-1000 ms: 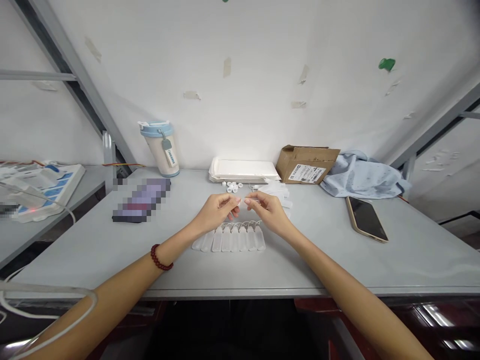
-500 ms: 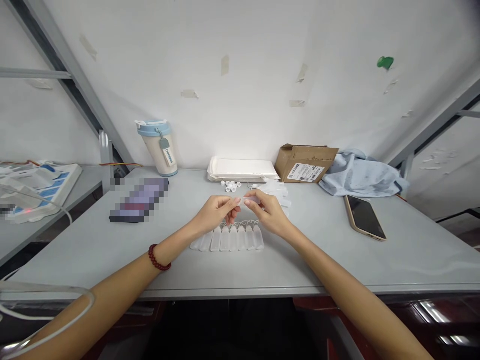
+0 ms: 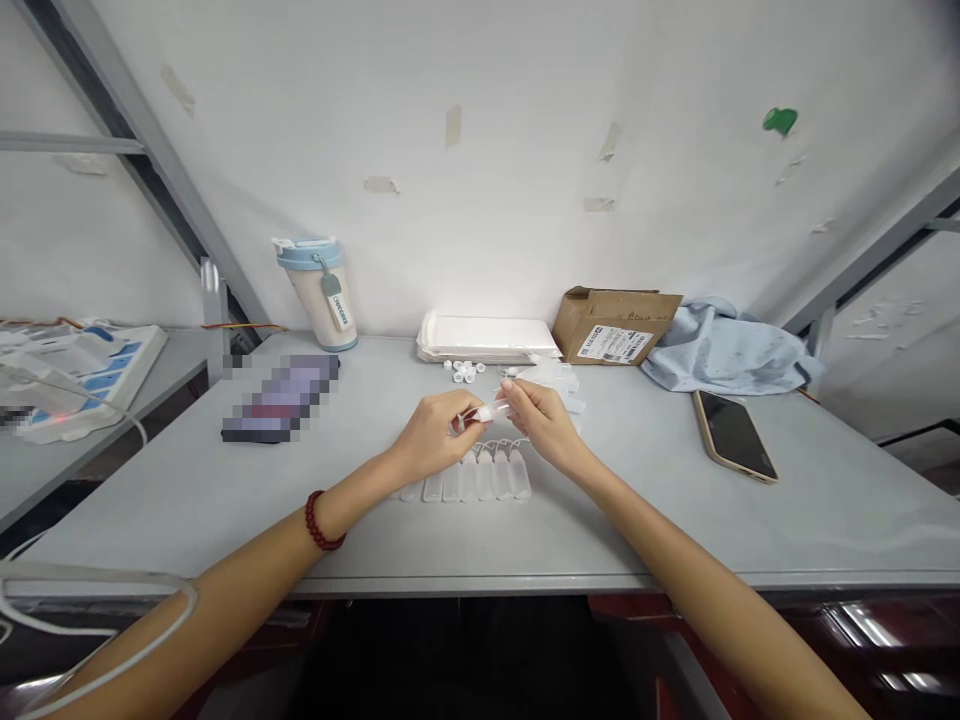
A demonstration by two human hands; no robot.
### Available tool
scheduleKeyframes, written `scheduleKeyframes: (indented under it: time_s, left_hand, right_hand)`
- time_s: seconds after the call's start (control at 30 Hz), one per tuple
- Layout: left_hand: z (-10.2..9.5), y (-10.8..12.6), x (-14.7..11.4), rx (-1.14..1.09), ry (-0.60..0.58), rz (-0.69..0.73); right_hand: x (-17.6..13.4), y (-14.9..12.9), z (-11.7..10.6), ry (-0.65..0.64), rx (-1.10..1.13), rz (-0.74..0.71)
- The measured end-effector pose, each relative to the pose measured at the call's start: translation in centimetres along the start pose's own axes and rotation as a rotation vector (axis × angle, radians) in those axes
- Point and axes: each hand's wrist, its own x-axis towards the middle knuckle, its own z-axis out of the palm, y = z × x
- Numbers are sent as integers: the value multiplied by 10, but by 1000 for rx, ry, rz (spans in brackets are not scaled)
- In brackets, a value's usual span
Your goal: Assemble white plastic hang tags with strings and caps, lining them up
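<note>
My left hand [image 3: 439, 437] pinches a small white cap [image 3: 484, 413] with thumb and fingers. Closed around a small translucent plastic bottle [image 3: 502, 406] is my right hand [image 3: 545, 422]; the cap sits at the bottle's left end, and the bottle lies nearly level between both hands. Whether the cap is fully seated cannot be seen. Just below the hands, several similar translucent bottles [image 3: 469, 480] lie side by side in a row, with thin white loops at their tops. My left hand partly covers the left of this row.
Several loose white caps [image 3: 465, 372] lie behind my hands. More clear plastic pieces [image 3: 562, 378] are by my right hand. A white stack [image 3: 487, 338], a cardboard box [image 3: 616, 325], a cloth [image 3: 731, 345] and a tumbler [image 3: 319, 295] line the wall. Phones lie left [image 3: 283, 398] and right [image 3: 735, 435].
My left hand has turned and lowered its fingertips over the white cap. The bottle and cap now show between my hands, which were pinched together with little visible before.
</note>
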Motion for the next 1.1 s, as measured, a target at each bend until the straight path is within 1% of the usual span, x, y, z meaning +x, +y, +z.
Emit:
scheduleKeyframes:
  time_s: [0.13,0.27,0.43,0.53,0.6,0.73,0.87,0.97,1.1]
  left_hand:
    - [-6,5,4,-216,-59,-161]
    - [-7,5,6,-400,-50,-328]
    - [-11,4,10,-605,-28,-475]
    - [-13,5,11,-704,-55,-577]
    - [-13,6,11,-741,-77,-613]
    - [-12,4,10,-736,-69,-591]
    - [-12,3,9,-625,-53,-492]
    - [-10,3,8,-489,-22,-394]
    - [-7,5,4,-310,87,-251]
  right_hand:
    - [-1,0,-2,40,-114,-81]
    - [-1,0,-4,45,-230,-154]
    - [0,2,-5,40,-334,-279]
    - [0,4,-5,38,-366,-314]
    - [0,4,-5,34,-377,-324]
    - [1,2,-6,-4,-393,-286]
    - [1,0,-8,-31,-352,-185]
    - [1,-2,-9,-45,-269,-97]
    - [2,-2,-9,-69,-69,3]
